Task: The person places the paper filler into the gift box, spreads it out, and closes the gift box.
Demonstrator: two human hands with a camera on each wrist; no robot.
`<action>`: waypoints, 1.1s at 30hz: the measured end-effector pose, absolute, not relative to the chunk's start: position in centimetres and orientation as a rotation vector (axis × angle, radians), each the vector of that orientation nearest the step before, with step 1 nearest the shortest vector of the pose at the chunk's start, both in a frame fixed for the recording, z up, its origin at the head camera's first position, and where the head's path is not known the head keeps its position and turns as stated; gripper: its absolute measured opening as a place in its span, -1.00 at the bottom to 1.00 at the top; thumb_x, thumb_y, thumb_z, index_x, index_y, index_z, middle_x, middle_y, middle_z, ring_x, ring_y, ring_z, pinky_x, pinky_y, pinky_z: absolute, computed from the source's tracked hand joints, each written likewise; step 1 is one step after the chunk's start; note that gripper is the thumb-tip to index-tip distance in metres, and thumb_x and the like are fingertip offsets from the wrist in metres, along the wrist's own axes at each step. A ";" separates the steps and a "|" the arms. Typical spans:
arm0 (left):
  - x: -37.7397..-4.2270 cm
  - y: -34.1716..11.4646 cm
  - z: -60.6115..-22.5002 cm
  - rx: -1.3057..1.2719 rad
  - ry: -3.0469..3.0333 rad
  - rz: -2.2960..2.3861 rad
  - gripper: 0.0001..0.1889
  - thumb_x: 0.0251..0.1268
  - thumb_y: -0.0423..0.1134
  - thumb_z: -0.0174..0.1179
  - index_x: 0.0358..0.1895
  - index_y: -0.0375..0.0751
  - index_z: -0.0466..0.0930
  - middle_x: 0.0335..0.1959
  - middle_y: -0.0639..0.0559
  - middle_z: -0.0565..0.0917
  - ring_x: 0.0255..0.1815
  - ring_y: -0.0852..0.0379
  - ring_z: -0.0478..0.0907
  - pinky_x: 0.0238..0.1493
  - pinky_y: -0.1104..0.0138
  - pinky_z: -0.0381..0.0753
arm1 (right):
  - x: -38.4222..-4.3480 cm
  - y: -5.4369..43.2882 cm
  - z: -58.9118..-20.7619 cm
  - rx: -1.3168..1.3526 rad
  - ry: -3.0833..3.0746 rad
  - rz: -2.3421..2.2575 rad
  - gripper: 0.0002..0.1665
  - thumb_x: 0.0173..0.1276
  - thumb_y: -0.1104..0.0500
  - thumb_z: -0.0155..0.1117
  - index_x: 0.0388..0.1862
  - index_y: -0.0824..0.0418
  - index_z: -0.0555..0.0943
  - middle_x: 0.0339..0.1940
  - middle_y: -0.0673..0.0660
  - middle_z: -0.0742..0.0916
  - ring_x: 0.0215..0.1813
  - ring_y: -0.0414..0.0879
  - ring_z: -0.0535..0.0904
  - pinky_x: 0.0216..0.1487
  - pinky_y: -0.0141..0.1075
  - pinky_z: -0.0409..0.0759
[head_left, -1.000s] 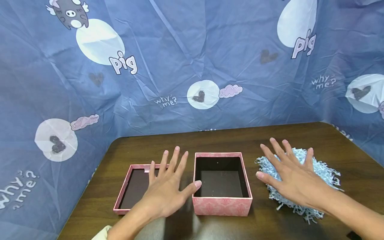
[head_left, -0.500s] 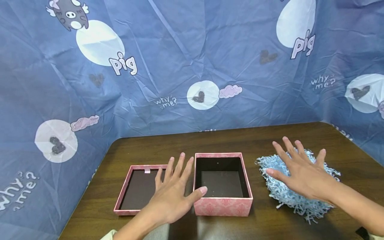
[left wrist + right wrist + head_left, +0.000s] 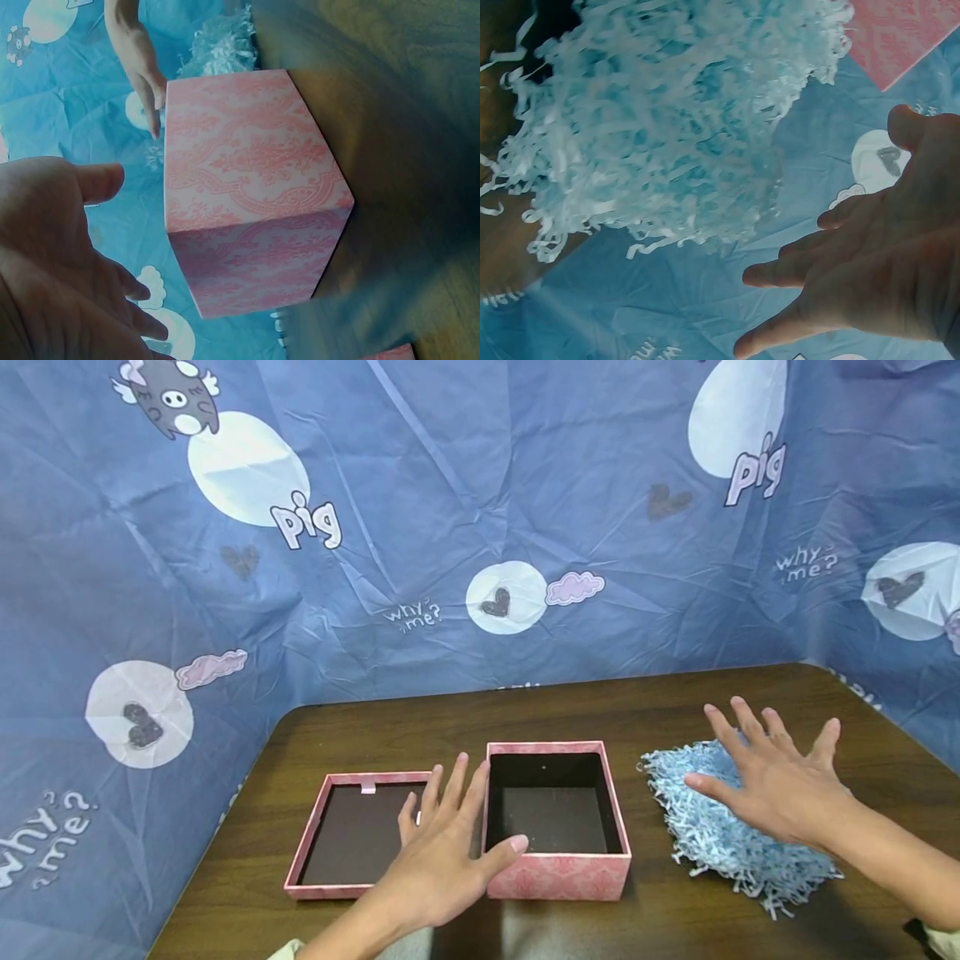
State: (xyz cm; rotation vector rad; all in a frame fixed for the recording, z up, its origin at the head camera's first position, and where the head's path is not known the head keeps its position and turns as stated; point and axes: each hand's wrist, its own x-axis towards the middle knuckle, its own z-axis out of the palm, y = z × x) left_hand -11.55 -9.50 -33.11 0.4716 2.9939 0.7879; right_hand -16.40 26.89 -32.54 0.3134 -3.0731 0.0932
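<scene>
A pink patterned box (image 3: 555,877) with a dark inside stands upright on the table, its top uncovered. To its left lies the matching box lid (image 3: 348,835), inner side up. My left hand (image 3: 442,868), fingers spread, hovers between the lid and the box, its thumb overlapping the box's front left corner in the head view. On the right sits a heap of light blue shredded paper (image 3: 738,852). Above that heap my right hand (image 3: 787,785) is held with fingers spread and nothing in it; the right wrist view shows the palm apart from the shredded paper (image 3: 667,127).
A dark wooden table (image 3: 577,710) carries everything. Behind it and along both sides hangs a blue cloth (image 3: 405,527) printed with pigs, hearts and words. A small dark object (image 3: 917,933) shows beside the right sleeve at the lower right.
Both hands have drifted to the right, still spread. The left has also sunk slightly towards the box's front, uncovering more of the lid. Box, lid and shredded paper stay put.
</scene>
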 end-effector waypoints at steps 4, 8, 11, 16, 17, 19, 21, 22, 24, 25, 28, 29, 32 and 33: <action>-11.5 -9.3 -33.2 0.470 2.985 0.822 -0.06 0.21 0.39 0.03 0.56 0.13 -0.14 0.57 -0.03 -0.13 0.55 -0.14 -0.33 0.37 -0.23 -0.35 | -16.5 27.5 -32.7 0.297 -3.065 0.011 0.12 0.33 -0.50 -0.16 0.58 0.16 -0.19 0.49 0.51 -0.01 0.33 0.62 0.03 -0.01 0.60 -0.55; -11.5 -9.1 -33.3 0.455 2.975 0.890 -0.05 0.19 0.35 0.10 0.55 0.05 -0.07 0.56 -0.04 -0.07 0.55 -0.13 -0.28 0.36 -0.21 -0.31 | -16.6 27.9 -32.7 0.281 -3.063 -0.036 0.14 0.32 -0.53 -0.21 0.58 0.14 -0.23 0.49 0.51 -0.01 0.32 0.61 0.07 0.02 0.61 -0.45; -11.6 -9.0 -33.3 0.436 2.971 0.954 -0.06 0.17 0.30 0.16 0.54 -0.02 0.00 0.55 -0.06 -0.01 0.55 -0.14 -0.23 0.37 -0.18 -0.28 | -16.7 28.3 -32.8 0.275 -3.058 -0.056 0.14 0.32 -0.54 -0.23 0.58 0.13 -0.25 0.49 0.51 -0.02 0.31 0.61 0.08 0.04 0.62 -0.33; -11.7 -8.7 -33.5 0.409 2.966 1.024 -0.07 0.13 0.24 0.25 0.50 -0.11 0.10 0.52 -0.10 0.09 0.53 -0.18 -0.15 0.37 -0.19 -0.20 | -16.8 28.7 -32.9 0.262 -3.056 -0.091 0.14 0.32 -0.53 -0.25 0.57 0.13 -0.28 0.48 0.54 -0.01 0.28 0.60 0.17 0.08 0.59 -0.10; -11.7 -8.7 -33.5 0.403 2.963 1.037 -0.07 0.13 0.23 0.26 0.50 -0.12 0.11 0.51 -0.11 0.10 0.53 -0.19 -0.14 0.36 -0.20 -0.19 | -16.8 28.8 -32.9 0.261 -3.058 -0.096 0.14 0.33 -0.53 -0.25 0.57 0.14 -0.28 0.47 0.54 0.00 0.27 0.60 0.19 0.08 0.58 -0.06; -11.6 -8.6 -33.5 0.391 2.954 1.066 -0.07 0.12 0.22 0.28 0.49 -0.12 0.13 0.50 -0.12 0.13 0.52 -0.20 -0.12 0.35 -0.25 -0.18 | -16.8 28.9 -32.9 0.260 -3.059 -0.104 0.14 0.33 -0.53 -0.26 0.57 0.16 -0.29 0.46 0.56 0.02 0.21 0.59 0.27 0.06 0.56 0.06; -11.6 -8.5 -33.6 0.381 2.946 1.093 -0.08 0.11 0.22 0.28 0.48 -0.12 0.15 0.48 -0.13 0.15 0.51 -0.21 -0.08 0.34 -0.30 -0.18 | -16.8 28.9 -32.9 0.256 -3.068 -0.093 0.14 0.33 -0.53 -0.27 0.57 0.17 -0.29 0.45 0.58 0.02 0.17 0.59 0.32 0.02 0.53 0.16; -11.6 -8.5 -33.6 0.377 2.941 1.109 -0.08 0.10 0.22 0.29 0.47 -0.12 0.16 0.48 -0.13 0.16 0.51 -0.22 -0.07 0.33 -0.32 -0.17 | -16.8 29.0 -32.9 0.249 -3.076 -0.086 0.15 0.33 -0.53 -0.27 0.57 0.17 -0.29 0.44 0.58 0.02 0.16 0.59 0.33 -0.01 0.52 0.19; -11.7 -8.5 -33.7 0.381 2.934 1.142 -0.09 0.09 0.22 0.30 0.46 -0.13 0.18 0.46 -0.14 0.19 0.49 -0.22 -0.02 0.32 -0.34 -0.14 | -16.8 29.1 -32.9 0.241 -3.096 -0.070 0.15 0.33 -0.53 -0.27 0.56 0.18 -0.29 0.43 0.60 0.04 0.13 0.63 0.32 -0.07 0.50 0.27; -11.7 -8.6 -33.7 0.387 2.929 1.160 -0.09 0.09 0.22 0.31 0.45 -0.13 0.18 0.45 -0.14 0.21 0.48 -0.22 0.01 0.32 -0.33 -0.09 | -16.9 29.1 -32.9 0.239 -3.112 -0.049 0.15 0.34 -0.53 -0.27 0.56 0.18 -0.29 0.43 0.61 0.03 0.13 0.66 0.29 -0.10 0.49 0.29; -11.8 -8.6 -33.9 0.407 2.909 1.212 -0.09 0.08 0.19 0.34 0.44 -0.17 0.19 0.42 -0.13 0.24 0.45 -0.19 0.09 0.33 -0.23 0.08 | -17.1 29.5 -33.3 0.261 -3.160 0.056 0.14 0.36 -0.50 -0.23 0.56 0.20 -0.30 0.41 0.63 0.03 0.17 0.73 0.16 -0.24 0.48 0.35; -11.9 -8.7 -33.9 0.408 2.899 1.227 -0.09 0.07 0.17 0.35 0.43 -0.19 0.19 0.41 -0.13 0.25 0.44 -0.17 0.12 0.33 -0.20 0.13 | -17.2 29.6 -33.4 0.272 -3.171 0.095 0.14 0.36 -0.49 -0.20 0.56 0.21 -0.29 0.41 0.63 0.03 0.17 0.75 0.13 -0.27 0.47 0.36; -12.0 -8.7 -34.1 0.398 2.870 1.253 -0.08 0.07 0.15 0.36 0.43 -0.21 0.17 0.40 -0.13 0.27 0.41 -0.15 0.18 0.31 -0.13 0.23 | -17.5 29.8 -34.0 0.304 -3.181 0.195 0.15 0.35 -0.47 -0.12 0.56 0.24 -0.25 0.40 0.64 0.04 0.18 0.77 0.07 -0.34 0.47 0.37; -12.0 -8.7 -34.1 0.393 2.862 1.256 -0.08 0.07 0.14 0.37 0.43 -0.21 0.17 0.39 -0.13 0.28 0.40 -0.15 0.20 0.31 -0.13 0.24 | -17.6 29.8 -34.1 0.308 -3.183 0.210 0.16 0.34 -0.47 -0.10 0.56 0.25 -0.23 0.40 0.64 0.05 0.19 0.77 0.07 -0.34 0.47 0.36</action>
